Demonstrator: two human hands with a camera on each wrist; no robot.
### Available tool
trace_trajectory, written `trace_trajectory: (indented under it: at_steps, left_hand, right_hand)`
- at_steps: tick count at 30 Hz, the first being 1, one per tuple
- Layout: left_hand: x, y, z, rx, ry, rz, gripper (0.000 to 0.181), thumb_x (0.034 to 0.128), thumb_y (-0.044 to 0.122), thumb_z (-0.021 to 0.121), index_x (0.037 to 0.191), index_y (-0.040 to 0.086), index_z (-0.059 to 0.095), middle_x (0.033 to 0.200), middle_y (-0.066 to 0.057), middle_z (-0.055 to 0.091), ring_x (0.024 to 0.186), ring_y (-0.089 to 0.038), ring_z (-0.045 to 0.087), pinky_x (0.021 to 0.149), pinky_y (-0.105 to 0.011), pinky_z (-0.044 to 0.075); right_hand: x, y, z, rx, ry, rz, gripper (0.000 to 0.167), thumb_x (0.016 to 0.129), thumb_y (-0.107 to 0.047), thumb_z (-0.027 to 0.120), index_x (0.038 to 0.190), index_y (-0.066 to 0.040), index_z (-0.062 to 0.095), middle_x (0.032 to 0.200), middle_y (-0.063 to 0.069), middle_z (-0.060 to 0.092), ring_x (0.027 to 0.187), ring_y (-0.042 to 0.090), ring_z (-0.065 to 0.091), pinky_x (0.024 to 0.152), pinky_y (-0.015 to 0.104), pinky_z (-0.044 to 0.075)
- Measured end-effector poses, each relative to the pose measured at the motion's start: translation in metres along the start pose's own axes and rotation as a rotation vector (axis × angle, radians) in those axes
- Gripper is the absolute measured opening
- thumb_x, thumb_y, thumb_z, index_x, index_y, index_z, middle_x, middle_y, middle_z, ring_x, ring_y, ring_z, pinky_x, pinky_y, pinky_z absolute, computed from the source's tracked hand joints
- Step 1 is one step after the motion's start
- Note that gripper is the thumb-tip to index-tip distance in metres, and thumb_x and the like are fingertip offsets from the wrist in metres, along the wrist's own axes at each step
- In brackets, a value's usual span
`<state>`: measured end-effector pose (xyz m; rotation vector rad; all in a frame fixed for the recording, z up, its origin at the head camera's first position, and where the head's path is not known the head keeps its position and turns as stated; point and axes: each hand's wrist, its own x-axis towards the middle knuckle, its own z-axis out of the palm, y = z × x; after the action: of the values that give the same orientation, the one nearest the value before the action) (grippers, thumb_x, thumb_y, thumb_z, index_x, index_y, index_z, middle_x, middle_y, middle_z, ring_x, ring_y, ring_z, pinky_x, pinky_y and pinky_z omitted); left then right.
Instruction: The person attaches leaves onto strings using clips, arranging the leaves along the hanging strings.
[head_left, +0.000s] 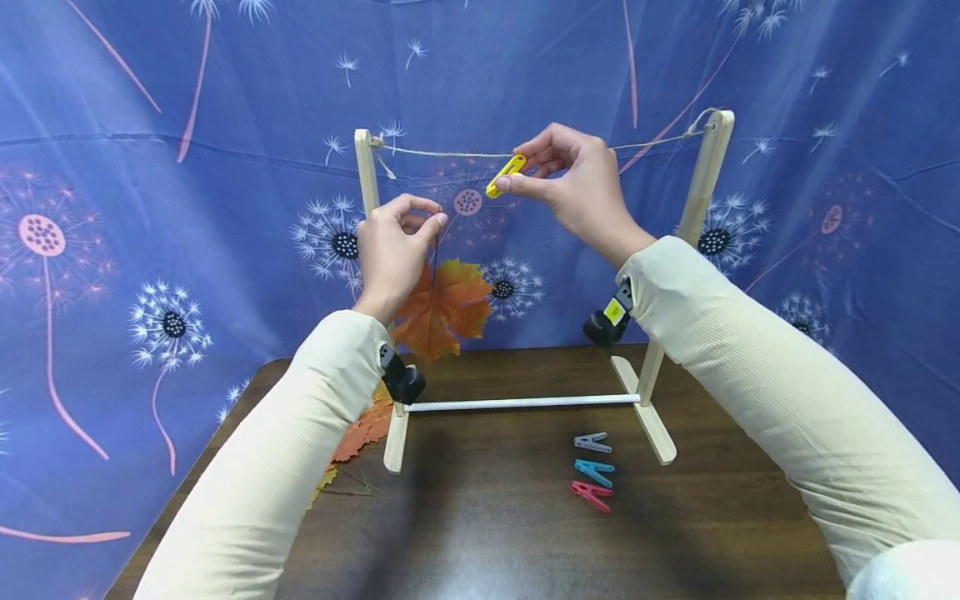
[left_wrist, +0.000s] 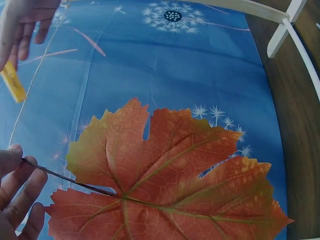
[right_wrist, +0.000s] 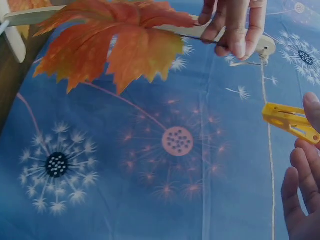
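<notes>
Marks on the yellow label (head_left: 615, 312) at right are too small to read. Over the far side of the brown wood-grain counter (head_left: 510, 542), the left grip (head_left: 394, 250) pinches an orange leaf (head_left: 444, 304) by its stem, the right grip (head_left: 583, 179) a yellow clothespin (head_left: 506, 176) near the cord (head_left: 450, 154), before blue dandelion-print cloth (head_left: 247, 79).

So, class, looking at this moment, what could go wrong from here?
The leaf is held by its thin stem, pinched in the left hand, so it might twist or slip. The yellow clothespin, pinched in the right hand, could slip free. The thin string might sag once loaded.
</notes>
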<state>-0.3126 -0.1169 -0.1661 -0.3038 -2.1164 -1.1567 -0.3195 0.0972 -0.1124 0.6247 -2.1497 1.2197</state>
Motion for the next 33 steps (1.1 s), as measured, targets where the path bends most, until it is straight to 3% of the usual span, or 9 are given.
trace_trajectory:
  at_steps: [6,13,19,28,33]
  left_hand:
    - [0.011,0.006,0.005,0.018,-0.003,-0.012,0.018,0.0964,0.02,0.073,0.108,0.007,0.075,0.093,-0.009,0.078,0.081,-0.021,0.074,0.075,-0.034,0.053]
    - [0.021,0.008,0.011,0.056,0.021,-0.044,0.02,0.097,0.023,0.073,0.111,0.009,0.076,0.097,-0.008,0.078,0.084,-0.02,0.074,0.078,-0.034,0.053]
    - [0.03,0.007,0.018,0.065,0.035,-0.074,0.019,0.0962,0.023,0.073,0.11,0.009,0.076,0.098,-0.007,0.078,0.087,-0.019,0.074,0.078,-0.032,0.051]
    - [0.039,0.01,0.025,0.051,0.039,-0.074,0.02,0.0964,0.024,0.073,0.111,0.011,0.076,0.097,-0.006,0.078,0.086,-0.017,0.072,0.075,-0.03,0.05]
    - [0.041,0.01,0.026,0.042,0.038,-0.09,0.019,0.0969,0.024,0.073,0.111,0.011,0.075,0.098,-0.005,0.078,0.086,-0.016,0.072,0.073,-0.027,0.05]
  right_hand:
    - [0.016,-0.008,0.004,0.062,0.042,-0.016,0.032,0.085,-0.026,0.084,0.109,-0.006,0.076,0.094,-0.001,0.074,0.083,0.011,0.065,0.079,0.024,0.051]
    - [0.034,-0.011,0.011,0.229,0.122,0.067,0.03,0.082,-0.022,0.086,0.105,-0.005,0.077,0.093,-0.001,0.074,0.088,0.011,0.068,0.083,0.025,0.052]
    - [0.045,-0.011,0.019,0.321,0.138,0.14,0.025,0.08,-0.02,0.088,0.1,-0.008,0.079,0.088,-0.003,0.074,0.09,0.012,0.069,0.084,0.026,0.051]
    - [0.054,-0.01,0.026,0.257,0.119,0.165,0.026,0.082,-0.025,0.087,0.101,-0.009,0.079,0.096,0.001,0.076,0.097,0.013,0.068,0.092,0.025,0.05]
    - [0.058,-0.011,0.031,0.228,0.101,0.194,0.027,0.082,-0.027,0.087,0.101,-0.01,0.079,0.097,0.001,0.077,0.097,0.013,0.068,0.089,0.025,0.05]
